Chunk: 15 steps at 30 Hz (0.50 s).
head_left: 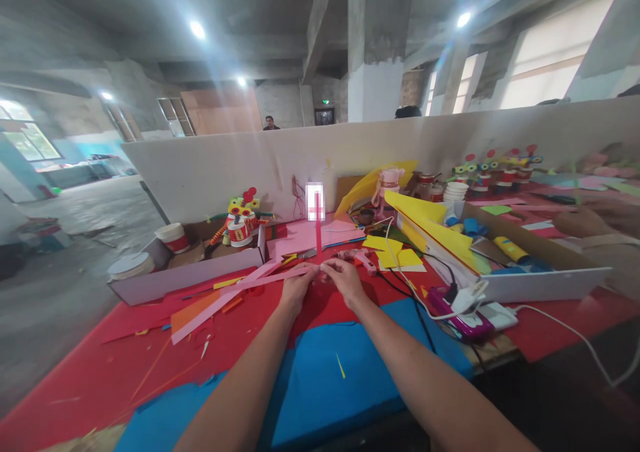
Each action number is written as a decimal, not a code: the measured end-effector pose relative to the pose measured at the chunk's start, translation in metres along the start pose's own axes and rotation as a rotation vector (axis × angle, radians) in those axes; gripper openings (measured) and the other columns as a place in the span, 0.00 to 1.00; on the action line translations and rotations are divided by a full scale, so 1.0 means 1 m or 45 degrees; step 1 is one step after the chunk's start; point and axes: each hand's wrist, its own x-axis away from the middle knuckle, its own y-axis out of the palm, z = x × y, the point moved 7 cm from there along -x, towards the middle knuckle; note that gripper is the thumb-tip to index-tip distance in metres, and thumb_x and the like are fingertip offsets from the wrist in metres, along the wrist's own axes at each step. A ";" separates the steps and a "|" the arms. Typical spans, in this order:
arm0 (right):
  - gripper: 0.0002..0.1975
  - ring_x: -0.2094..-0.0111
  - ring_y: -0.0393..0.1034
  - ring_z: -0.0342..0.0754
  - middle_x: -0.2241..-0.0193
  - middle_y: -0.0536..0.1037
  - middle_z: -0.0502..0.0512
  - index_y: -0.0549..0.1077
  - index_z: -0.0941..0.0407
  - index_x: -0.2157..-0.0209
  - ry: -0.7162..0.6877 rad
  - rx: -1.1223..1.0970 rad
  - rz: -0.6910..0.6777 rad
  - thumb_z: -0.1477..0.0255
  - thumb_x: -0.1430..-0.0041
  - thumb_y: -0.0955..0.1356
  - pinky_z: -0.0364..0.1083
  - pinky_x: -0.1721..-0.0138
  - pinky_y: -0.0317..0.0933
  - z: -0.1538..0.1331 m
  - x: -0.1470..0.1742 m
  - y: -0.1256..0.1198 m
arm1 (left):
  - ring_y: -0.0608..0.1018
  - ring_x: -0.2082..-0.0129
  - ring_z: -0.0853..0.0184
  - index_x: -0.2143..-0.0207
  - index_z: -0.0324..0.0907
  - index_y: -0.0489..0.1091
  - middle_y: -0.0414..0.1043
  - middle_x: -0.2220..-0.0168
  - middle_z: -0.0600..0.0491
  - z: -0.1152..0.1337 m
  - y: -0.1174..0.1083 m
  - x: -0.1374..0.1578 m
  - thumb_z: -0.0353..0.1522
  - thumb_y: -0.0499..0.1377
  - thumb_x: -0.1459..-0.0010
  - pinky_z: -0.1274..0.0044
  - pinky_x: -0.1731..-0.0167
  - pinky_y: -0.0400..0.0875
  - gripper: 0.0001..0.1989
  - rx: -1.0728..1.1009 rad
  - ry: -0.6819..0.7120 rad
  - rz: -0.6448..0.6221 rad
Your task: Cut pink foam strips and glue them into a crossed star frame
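My left hand (299, 284) and my right hand (346, 280) meet at the middle of the red-covered table, fingertips pinched close together. A light pink paper strip (265, 279) runs leftward from the fingers of my left hand. From between both hands a darker pink paper strip (319, 235) stands upright, its top part covered by a blurred patch. The exact joint of the two strips is hidden by my fingers. Just beyond my hands lie a tool with yellow handles (290, 259), probably pliers, and a pink glue gun (366, 261).
A box with paper cups and a cup figure (240, 229) stands left. Yellow paper sheets (383, 243) lie beyond my right hand. At right are a box of coloured rolls (550, 285) and a purple power strip (463, 319) with trailing cables. Blue sheets (340, 362) cover the near edge.
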 end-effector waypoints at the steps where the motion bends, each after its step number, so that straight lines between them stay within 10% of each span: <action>1: 0.16 0.76 0.70 0.46 0.77 0.77 0.51 0.76 0.56 0.71 0.012 0.014 0.000 0.58 0.57 0.73 0.44 0.71 0.66 0.000 0.000 0.000 | 0.70 0.78 0.71 0.75 0.39 0.73 0.71 0.79 0.54 0.000 -0.001 0.000 0.39 0.69 0.56 0.79 0.76 0.63 0.13 -0.014 0.006 0.001; 15: 0.12 0.75 0.72 0.48 0.78 0.77 0.50 0.75 0.55 0.74 -0.088 0.172 -0.016 0.61 0.55 0.71 0.45 0.71 0.64 0.002 -0.006 -0.002 | 0.66 0.82 0.73 0.78 0.39 0.74 0.69 0.82 0.56 0.004 -0.003 0.000 0.38 0.69 0.60 0.80 0.79 0.58 0.12 -0.078 0.001 0.058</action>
